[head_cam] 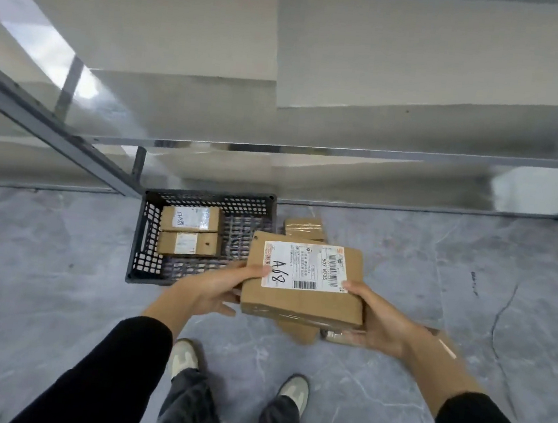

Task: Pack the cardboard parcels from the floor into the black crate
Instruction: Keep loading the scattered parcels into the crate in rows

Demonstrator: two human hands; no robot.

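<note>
Black sleeves (pixel 108 376) reach forward from the bottom edge on both sides, with grey trousers and two pale shoes (pixel 185 354) between them on the grey marbled floor (pixel 42 255). Both hands grip one cardboard parcel (pixel 302 300), held in the air just right of the black crate (pixel 146 232) and overlapping its near right corner. The left hand (pixel 214 289) takes the parcel's left edge: its thumb lies on top, the tip touching the white shipping label (pixel 304 265), while the other fingers curl beneath the box. The right hand (pixel 379 320) takes the right edge the same way, thumb on top near the label's corner, fingers wrapped around the side and under. Each hand is closed firmly on the box. The label bears barcodes and the handwritten mark "A68".

Inside the crate, two smaller parcels lie flat side by side against its left wall, the farther parcel (pixel 190 218) touching the nearer parcel (pixel 187 243); the rest of the crate's lattice bottom is bare. On the floor, another parcel (pixel 303 228) lies just right of the crate's far corner, partly hidden behind the held box. More cardboard (pixel 296 330) shows on the floor beneath the held parcel. Metal shelving (pixel 285 74) stands behind the crate.
</note>
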